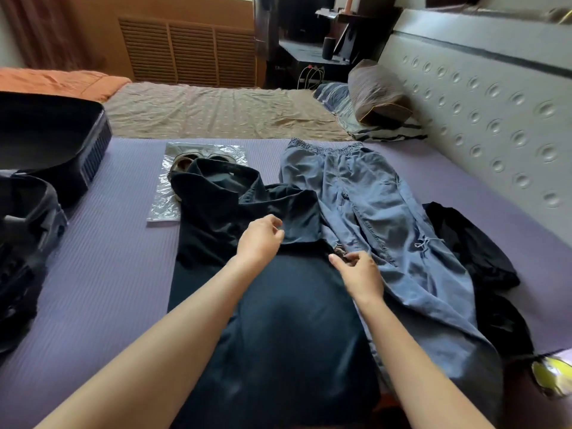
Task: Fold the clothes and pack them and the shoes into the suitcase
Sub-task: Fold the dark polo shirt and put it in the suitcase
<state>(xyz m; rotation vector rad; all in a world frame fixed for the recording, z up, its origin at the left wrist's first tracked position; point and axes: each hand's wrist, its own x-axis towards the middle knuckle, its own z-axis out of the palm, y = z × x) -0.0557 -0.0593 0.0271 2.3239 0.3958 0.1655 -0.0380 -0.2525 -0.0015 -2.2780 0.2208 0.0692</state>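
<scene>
Dark shirt (272, 320) lies flat on the bed (117, 274), near middle, one sleeve folded in. My left hand (260, 239) curls over that sleeve and my right hand (360, 272) curls at the shirt's right edge beside the jeans (371, 205); whether either grips, I cannot tell. I'd smooth first, then fold evenly. Suitcase (52, 144) sits far left.

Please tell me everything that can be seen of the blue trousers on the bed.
The blue trousers look like faded, denim-like cloth, with a gathered elastic waistband at the far end and a tie cord on one leg. They lie unfolded and wrinkled on the purple mat, legs toward the person. The dark shirt overlaps their left edge, a black garment touches their right edge, and the right hand is over the left leg.
</scene>
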